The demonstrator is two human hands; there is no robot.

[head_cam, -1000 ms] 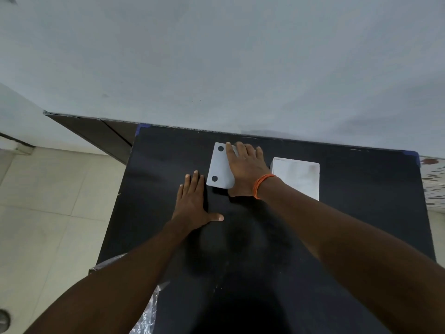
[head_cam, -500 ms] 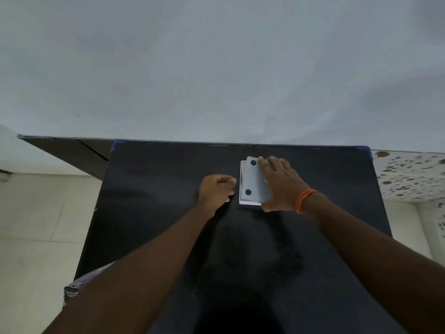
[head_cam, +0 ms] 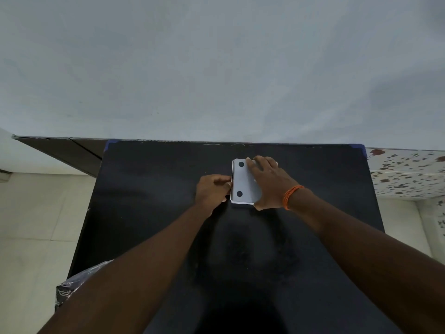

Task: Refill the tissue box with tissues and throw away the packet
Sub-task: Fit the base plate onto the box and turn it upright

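Note:
A white tissue box (head_cam: 242,202) lies at the far middle of the black table (head_cam: 154,189). A grey cover plate with two black dots (head_cam: 241,178) sits on top of it, and only the box's white rim shows around the plate. My right hand (head_cam: 267,182), with an orange thread at the wrist, lies spread over the plate's right half, fingers over the far edge and thumb at the near edge. My left hand (head_cam: 211,192) is curled, its fingertips pinching the box's left edge. No tissues or packet are visible.
A crinkled dark plastic bag (head_cam: 72,284) pokes out at the table's near left edge, partly behind my left arm. A pale wall rises right behind the table. Light floor tiles lie to the left, and a flower-patterned surface (head_cam: 407,174) to the right.
My right hand carried the dotted plate from the left onto the white box. My left hand left the tabletop, curled, and moved against the box's left edge.

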